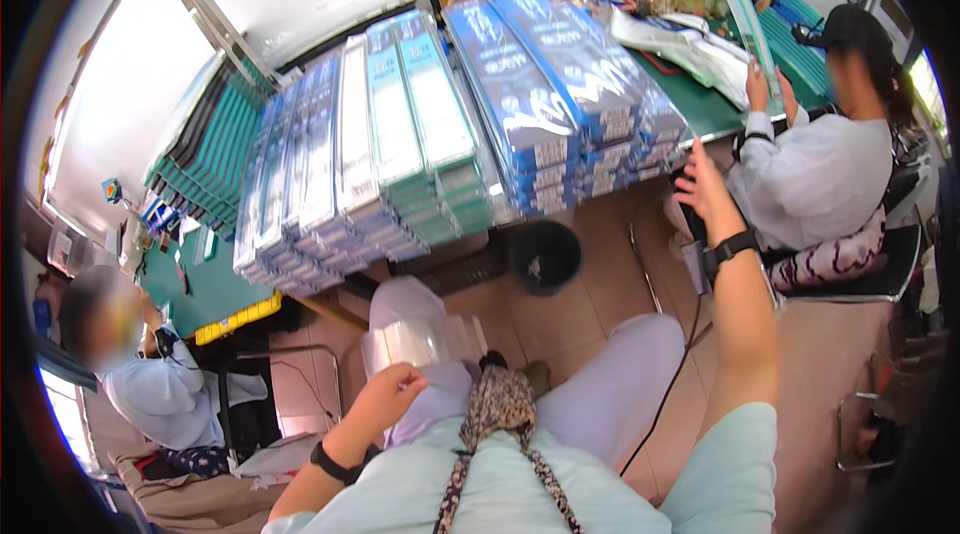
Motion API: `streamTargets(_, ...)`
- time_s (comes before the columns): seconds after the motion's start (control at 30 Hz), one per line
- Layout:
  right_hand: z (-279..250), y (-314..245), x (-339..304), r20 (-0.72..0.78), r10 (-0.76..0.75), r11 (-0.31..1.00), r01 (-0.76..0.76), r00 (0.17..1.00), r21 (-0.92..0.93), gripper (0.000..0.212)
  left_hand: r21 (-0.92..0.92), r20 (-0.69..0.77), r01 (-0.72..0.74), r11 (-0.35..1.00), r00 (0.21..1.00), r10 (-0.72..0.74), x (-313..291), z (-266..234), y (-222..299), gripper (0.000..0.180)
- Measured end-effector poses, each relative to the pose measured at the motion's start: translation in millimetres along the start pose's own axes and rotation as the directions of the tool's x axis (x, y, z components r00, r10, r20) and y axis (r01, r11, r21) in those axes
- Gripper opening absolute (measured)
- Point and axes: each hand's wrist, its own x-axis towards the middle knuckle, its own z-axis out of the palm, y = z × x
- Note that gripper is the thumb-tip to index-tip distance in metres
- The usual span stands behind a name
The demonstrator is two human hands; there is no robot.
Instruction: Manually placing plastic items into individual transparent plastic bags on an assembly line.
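My left hand [390,400] rests over my lap with its fingers curled together. Whether anything is inside them is hidden. Just beyond it, clear plastic packages [425,342] lie across my left thigh. Off to the right my right hand [706,196] is raised, fingers spread, holding nothing. It is near the right end of a table stacked with long flat boxes. Those nearest it are dark blue boxes [520,84]. Further left sit teal and white boxes [415,124] and bluish-white boxes [300,174].
A co-worker [820,164] sits at right, holding a long pale strip [745,14]; another person [160,374] sits at left by a green worktop [215,279]. A black bin [545,257] stands on the floor ahead. A dark cable [670,389] hangs beside my right leg.
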Motion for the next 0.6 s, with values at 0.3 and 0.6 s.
streamTargets(0.3, 29.1, 1.0, 39.0, 0.117, 0.081, 0.968, -0.107, 0.99, 0.228, 0.104, -0.01, -0.043, 0.141, 0.99, 0.989, -0.141, 6.7, -22.8, -5.4, 0.018)
streamTargets(0.6, 14.7, 23.5, 89.4, -0.09, 0.075, 0.981, -0.057, 0.993, 0.185, 0.085, -0.039, -0.038, 0.133, 0.99, 0.99, -0.135, 28.0, -23.6, -16.5, 0.017)
